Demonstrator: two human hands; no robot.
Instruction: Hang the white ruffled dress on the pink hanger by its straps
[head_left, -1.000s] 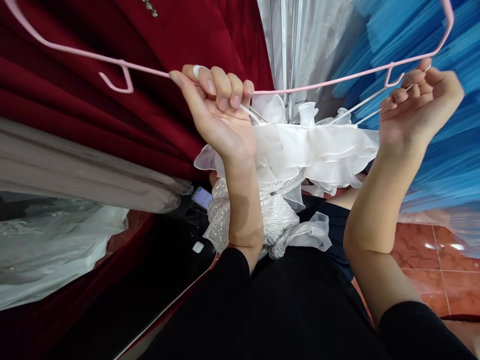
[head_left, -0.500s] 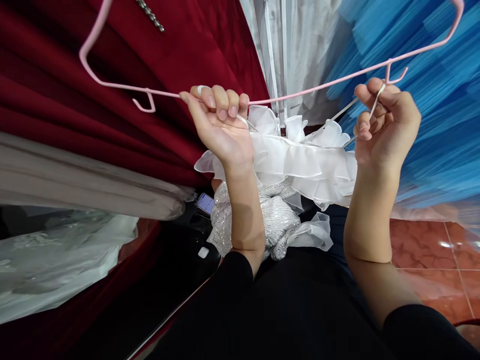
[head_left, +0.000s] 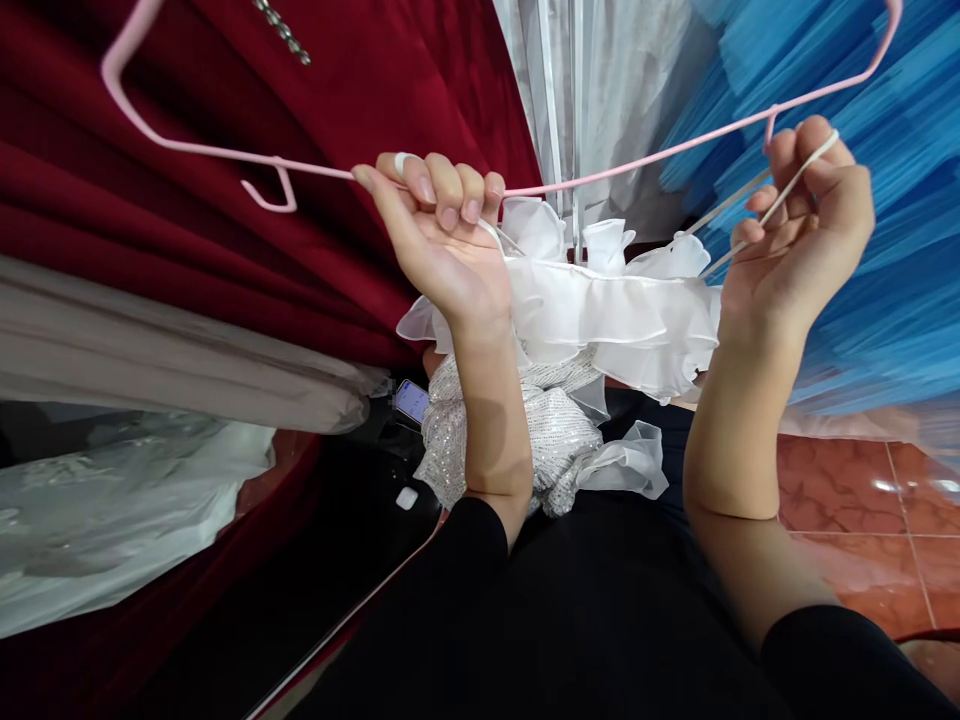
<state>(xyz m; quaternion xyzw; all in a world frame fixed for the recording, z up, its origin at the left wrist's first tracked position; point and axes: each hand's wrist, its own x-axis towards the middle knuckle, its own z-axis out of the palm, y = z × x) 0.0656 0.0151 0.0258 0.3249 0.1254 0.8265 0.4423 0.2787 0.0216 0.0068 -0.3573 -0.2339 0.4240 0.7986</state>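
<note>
I watch a dressing space packed with cloth. Deep red drapery point(head_left: 420, 70) fills the upper left, a string of beads point(head_left: 281, 30) lying against it; pale grey fabric point(head_left: 172, 345) runs beneath, and below that spreads a whitish, shiny gown point(head_left: 165, 520). To the far right I have layers of blue tulle point(head_left: 885, 250) over a glossy reddish tiled floor point(head_left: 840, 490). Ahead, slim metal poles point(head_left: 577, 100) stand before white hangings point(head_left: 637, 80).

At lower left is a black surface point(head_left: 352, 520), carrying a small white case point(head_left: 406, 498) and a phone point(head_left: 412, 401) with its screen lit, just beside the garment.

The white ruffled garment point(head_left: 607, 305) sits in the middle, below the pink hanger point(head_left: 645, 160), its sequinned part bunched at the lap. My left hand point(head_left: 465, 235) is wrapped around the hanger's long bar, fingers curled over it, with one pale strap coming out past the little finger. My right hand point(head_left: 802, 220) has its fingers curled in and holds the other strap point(head_left: 799, 178) drawn taut across them, right by the hanger's small hook; I can't tell how firmly it is pinched.
</note>
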